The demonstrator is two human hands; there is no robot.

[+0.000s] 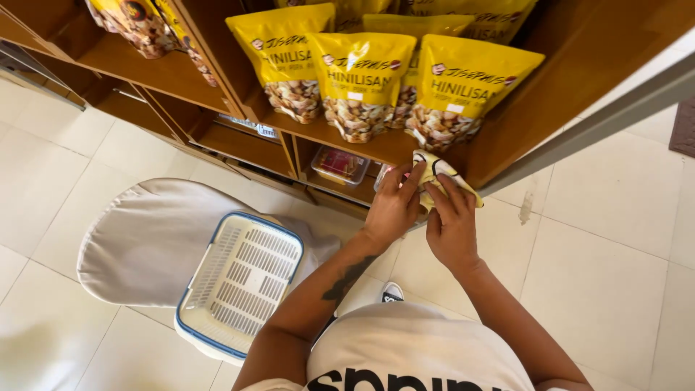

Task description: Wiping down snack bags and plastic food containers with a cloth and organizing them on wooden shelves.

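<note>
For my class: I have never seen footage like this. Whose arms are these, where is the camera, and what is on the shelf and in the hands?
There is one picture, taken by a camera worn on a person's head, looking down. The two bare arms are that person's own. Both hands, the left hand and the right hand, grip a small yellow cloth at the front edge of a wooden shelf. Yellow pouches of nuts stand on that shelf. Lower left, a white plastic basket with a blue rim rests on a chair with a pale cover. The floor is pale tile.

Yellow snack bags [362, 83] on wooden shelf [376, 148]; white basket [239, 286] on covered chair [145, 239].
</note>
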